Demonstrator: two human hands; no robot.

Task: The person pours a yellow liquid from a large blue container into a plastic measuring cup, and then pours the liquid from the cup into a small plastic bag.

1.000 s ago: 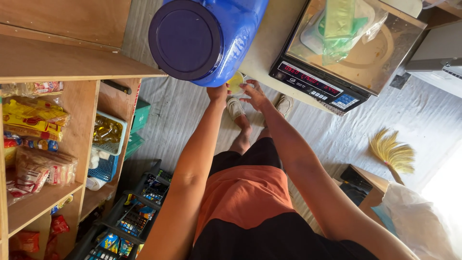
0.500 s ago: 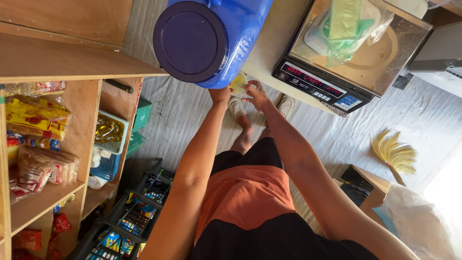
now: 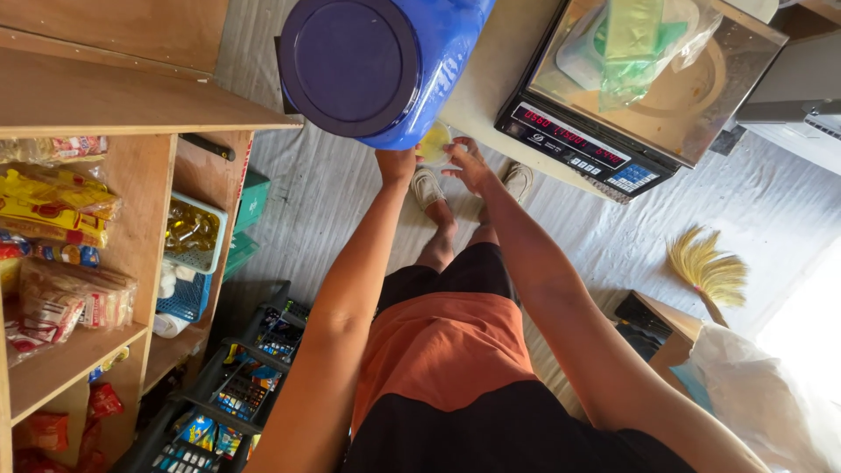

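A big blue plastic container point(image 3: 399, 61) with a dark blue round lid lies on its side at the edge of a pale counter point(image 3: 491, 79). My left hand point(image 3: 396, 165) reaches up under its lower rim, with the fingers hidden behind it. My right hand point(image 3: 469, 166) is just to the right, its fingers pinched on a small clear yellowish object point(image 3: 432, 143) held between both hands below the container. Whether the left hand also grips that object does not show.
A digital scale point(image 3: 604, 140) with a green plastic bag point(image 3: 632, 44) on its steel pan stands on the counter to the right. Wooden shelves point(image 3: 114, 114) with snack packets fill the left. A wire rack point(image 3: 236, 385) is below, with a straw broom point(image 3: 711, 273) and a white sack point(image 3: 762, 394) to the right.
The hands stay under the blue container with the yellowish object between them. The view has shifted only slightly.
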